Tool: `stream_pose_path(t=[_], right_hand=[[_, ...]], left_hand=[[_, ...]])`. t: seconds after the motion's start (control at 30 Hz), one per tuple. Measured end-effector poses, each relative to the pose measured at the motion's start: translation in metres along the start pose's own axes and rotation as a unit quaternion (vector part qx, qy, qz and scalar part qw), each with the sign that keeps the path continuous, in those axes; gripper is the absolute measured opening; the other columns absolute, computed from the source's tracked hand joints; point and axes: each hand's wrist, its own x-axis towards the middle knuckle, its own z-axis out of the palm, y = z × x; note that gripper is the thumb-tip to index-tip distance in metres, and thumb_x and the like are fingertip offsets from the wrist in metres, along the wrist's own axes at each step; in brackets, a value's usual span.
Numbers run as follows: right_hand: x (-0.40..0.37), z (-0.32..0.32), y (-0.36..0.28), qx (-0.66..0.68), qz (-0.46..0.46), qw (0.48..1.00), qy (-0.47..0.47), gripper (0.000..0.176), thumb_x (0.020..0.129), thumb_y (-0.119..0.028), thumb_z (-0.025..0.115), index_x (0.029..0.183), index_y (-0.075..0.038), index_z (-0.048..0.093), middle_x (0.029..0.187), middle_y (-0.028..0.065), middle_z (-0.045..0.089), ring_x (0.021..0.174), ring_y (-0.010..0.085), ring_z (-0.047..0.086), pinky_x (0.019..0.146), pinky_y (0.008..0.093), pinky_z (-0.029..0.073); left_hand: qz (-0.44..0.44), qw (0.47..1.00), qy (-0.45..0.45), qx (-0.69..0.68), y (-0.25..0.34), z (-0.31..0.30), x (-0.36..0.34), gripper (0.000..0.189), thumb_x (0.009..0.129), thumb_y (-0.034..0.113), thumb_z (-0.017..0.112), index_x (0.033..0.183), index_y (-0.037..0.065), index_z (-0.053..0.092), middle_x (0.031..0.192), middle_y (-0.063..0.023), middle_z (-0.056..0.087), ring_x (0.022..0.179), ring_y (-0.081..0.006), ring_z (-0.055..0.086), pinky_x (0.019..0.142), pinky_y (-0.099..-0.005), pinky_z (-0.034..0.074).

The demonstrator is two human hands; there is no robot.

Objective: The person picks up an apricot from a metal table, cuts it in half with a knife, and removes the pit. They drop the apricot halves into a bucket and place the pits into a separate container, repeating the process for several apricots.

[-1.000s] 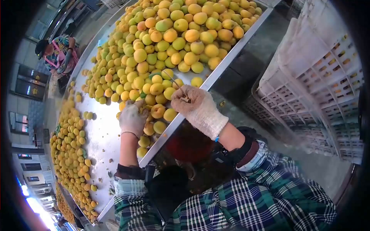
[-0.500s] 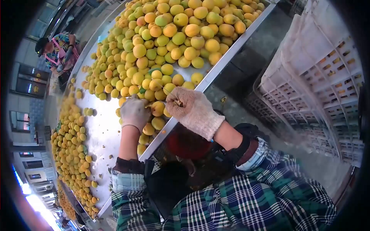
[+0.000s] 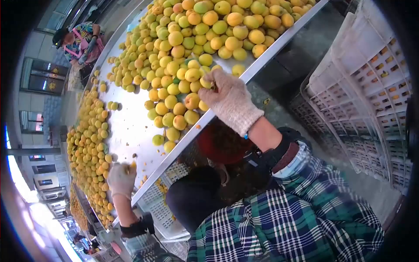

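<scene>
Both my hands wear pale knitted gloves. My left hand (image 3: 122,178) is low over the metal table (image 3: 142,131), beside the long heap of small yellow fruit (image 3: 89,153); its fingers are curled round a small yellowish fruit that shows only in part. My right hand (image 3: 229,98) is at the table's near edge, against the large pile of yellow, green and orange fruit (image 3: 192,74). Its fingers are bent together, with a small dark thing at their tips that I cannot make out.
White slatted crates (image 3: 358,96) stand at the right. A red bucket (image 3: 222,144) and a white basket (image 3: 157,196) are below the edge. Another person (image 3: 83,43) works across the table at the upper left.
My left hand has moved from the near fruit down and left across the table. My right hand stays by the edge, slightly higher in view. The whole view has shifted a little.
</scene>
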Motion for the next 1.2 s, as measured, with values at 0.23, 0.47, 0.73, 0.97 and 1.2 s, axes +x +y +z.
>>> stream_pose_path(t=[0.23,0.47,0.73,0.97,1.2], right_hand=[[0.0,0.005,0.008,0.099,0.026,0.995,-0.009,0.024,0.085,-0.025,0.061,0.102,-0.008,0.058,0.089,0.0186,0.064,0.088,0.0377,0.062,0.078,0.0448,0.05],[-0.01,0.006,0.008,0.027,-0.084,0.996,0.032,0.028,0.09,-0.03,0.056,0.112,-0.011,0.054,0.091,0.0183,0.065,0.085,0.0401,0.062,0.075,0.0482,0.05],[-0.016,0.002,0.01,-0.083,-0.077,0.994,-0.011,0.017,0.084,-0.017,0.053,0.098,-0.007,0.053,0.089,0.0181,0.061,0.085,0.0406,0.059,0.072,0.0497,0.048],[-0.025,0.003,0.01,-0.075,-0.104,0.988,-0.089,0.017,0.087,-0.015,0.056,0.103,-0.011,0.058,0.095,0.0133,0.064,0.091,0.0366,0.06,0.076,0.0436,0.05],[-0.02,0.01,0.006,-0.037,-0.12,0.987,-0.104,0.034,0.09,-0.018,0.055,0.123,-0.014,0.055,0.1,0.0122,0.066,0.092,0.0338,0.062,0.076,0.0419,0.051]], left_hand=[[-0.217,0.938,-0.269,0.01,-0.073,0.068,-0.116,0.035,0.075,0.036,0.064,0.093,0.007,0.072,0.091,-0.0192,0.068,0.092,-0.0363,0.065,0.082,-0.0428,0.051],[-0.118,0.988,-0.053,-0.081,-0.063,0.046,-0.072,0.03,0.081,0.031,0.063,0.1,0.008,0.068,0.095,-0.0167,0.066,0.091,-0.034,0.063,0.078,-0.0426,0.049],[0.095,0.98,-0.021,-0.172,0.002,-0.012,0.054,0.029,0.082,0.02,0.068,0.108,0.007,0.065,0.091,-0.0135,0.064,0.075,-0.0261,0.062,0.071,-0.0362,0.05],[0.168,0.975,0.008,-0.145,0.047,-0.006,0.175,0.049,0.079,0.024,0.071,0.125,0.011,0.058,0.106,-0.0157,0.063,0.084,-0.0274,0.063,0.077,-0.0373,0.051],[0.164,0.965,-0.044,-0.2,0.104,0.033,0.228,0.074,0.072,0.025,0.069,0.138,0.005,0.043,0.117,-0.0211,0.06,0.107,-0.0363,0.059,0.091,-0.0414,0.048]])
